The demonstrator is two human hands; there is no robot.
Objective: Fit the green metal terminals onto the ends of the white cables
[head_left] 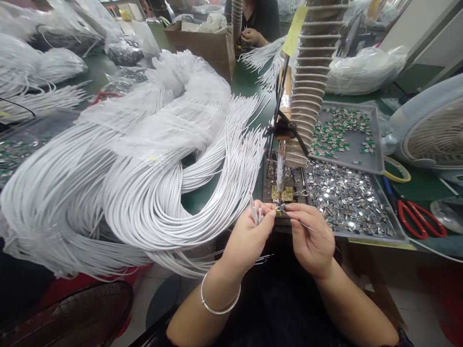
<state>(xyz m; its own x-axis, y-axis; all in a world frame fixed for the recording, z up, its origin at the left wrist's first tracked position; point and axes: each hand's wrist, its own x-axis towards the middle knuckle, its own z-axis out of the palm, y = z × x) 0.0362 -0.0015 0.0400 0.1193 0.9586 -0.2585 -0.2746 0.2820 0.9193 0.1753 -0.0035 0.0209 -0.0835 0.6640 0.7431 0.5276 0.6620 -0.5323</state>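
My left hand [248,241] is closed around a few white cables [255,212], whose cut ends stick up past the fingers. Its thumb and forefinger meet at a small metal connector [281,207], partly covered by fingertips. From the other side my right hand [313,241] pinches a thin solder wire [320,233], its fingertips close to the same connector. Just above both hands, an upright soldering iron [280,168] with a wooden handle points down at a yellowish pad [285,193]. Whether the iron's tip touches the connector is hard to make out.
Large bundles of white cable [152,207] fill the left. To the right lie a tray of metal shells [396,230], a tray of green boards [363,144], red-handled pliers [421,219] and a fan [434,125]. A ribbed hose [311,86] hangs overhead; another person [255,36] sits opposite.
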